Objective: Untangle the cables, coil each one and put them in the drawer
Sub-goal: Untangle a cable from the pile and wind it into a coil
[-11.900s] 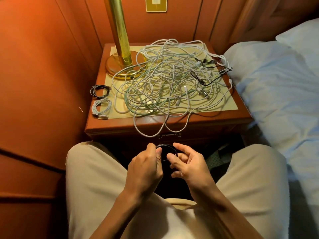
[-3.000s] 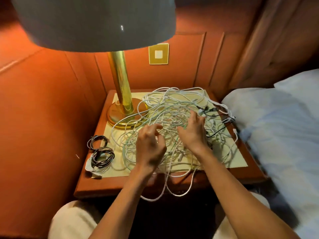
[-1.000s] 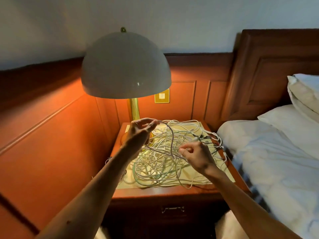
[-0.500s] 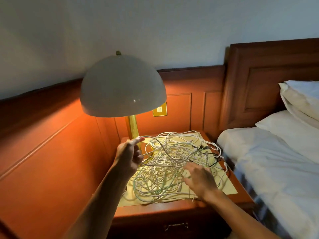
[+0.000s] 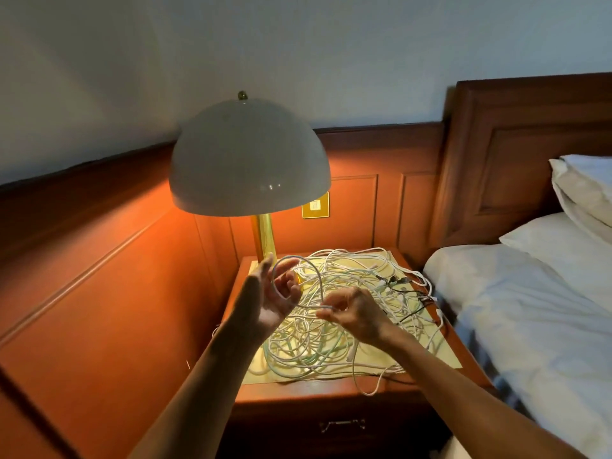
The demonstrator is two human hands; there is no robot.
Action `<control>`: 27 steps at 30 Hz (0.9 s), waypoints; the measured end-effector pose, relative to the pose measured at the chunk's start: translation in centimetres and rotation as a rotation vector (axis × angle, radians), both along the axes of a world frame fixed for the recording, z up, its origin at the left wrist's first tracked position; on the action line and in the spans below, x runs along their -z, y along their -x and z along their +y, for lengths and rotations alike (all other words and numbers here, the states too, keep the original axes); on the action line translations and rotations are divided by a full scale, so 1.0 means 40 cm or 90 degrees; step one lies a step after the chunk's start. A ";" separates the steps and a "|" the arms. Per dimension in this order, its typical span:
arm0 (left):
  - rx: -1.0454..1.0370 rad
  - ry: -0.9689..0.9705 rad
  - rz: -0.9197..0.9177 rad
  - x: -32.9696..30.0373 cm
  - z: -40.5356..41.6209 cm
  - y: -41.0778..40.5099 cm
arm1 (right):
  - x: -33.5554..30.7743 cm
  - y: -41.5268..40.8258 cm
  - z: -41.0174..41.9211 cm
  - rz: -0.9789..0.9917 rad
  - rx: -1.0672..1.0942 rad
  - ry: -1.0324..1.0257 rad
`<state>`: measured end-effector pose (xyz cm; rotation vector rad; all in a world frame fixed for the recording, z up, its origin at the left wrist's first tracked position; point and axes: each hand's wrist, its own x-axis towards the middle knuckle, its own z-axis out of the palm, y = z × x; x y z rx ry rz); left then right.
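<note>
A big tangle of white cables [image 5: 344, 313], with a few thin black ones [image 5: 404, 289] at its right, covers the top of the wooden nightstand [image 5: 298, 392]. Above the pile's left side my left hand [image 5: 268, 296] is raised, palm turned right, with a loop of one white cable [image 5: 308, 270] wound around its fingers. My right hand [image 5: 354, 313] pinches the same cable just to the right, over the pile's middle. The drawer's metal handle [image 5: 342, 424] shows on the nightstand's front, and the drawer is closed.
A brass lamp with a white dome shade [image 5: 250, 160] stands at the nightstand's back left, close above my left hand. Wood panelling [image 5: 99, 293] runs along the left. A bed with white sheets [image 5: 530, 309] and pillows adjoins the right side.
My right hand has risen from the pile and taken hold of the white cable. My left hand has turned palm-in with a loop of that cable around it. The camera has tilted slightly.
</note>
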<state>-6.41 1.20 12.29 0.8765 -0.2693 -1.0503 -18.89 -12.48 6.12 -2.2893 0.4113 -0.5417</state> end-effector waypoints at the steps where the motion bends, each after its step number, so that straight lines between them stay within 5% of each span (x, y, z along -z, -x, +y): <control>1: -0.008 0.016 -0.018 0.007 -0.005 -0.001 | -0.017 0.006 -0.011 -0.046 -0.011 -0.069; 8: 0.215 -0.096 -0.628 0.113 -0.105 0.059 | -0.177 0.078 -0.044 -0.298 0.032 -0.490; 13: 0.216 -0.212 -1.059 0.175 -0.203 0.085 | -0.223 0.147 -0.053 -0.363 0.012 -0.743; 17: 0.192 -0.332 -1.148 0.223 -0.246 0.068 | -0.223 0.194 -0.087 -0.412 -0.061 -0.920; 22: 0.128 -0.342 -1.176 0.229 -0.240 0.044 | -0.167 0.274 -0.124 -0.534 -0.132 -0.941; 27: 0.051 -0.392 -1.347 0.217 -0.215 0.022 | -0.066 0.351 -0.127 -0.617 0.109 -0.951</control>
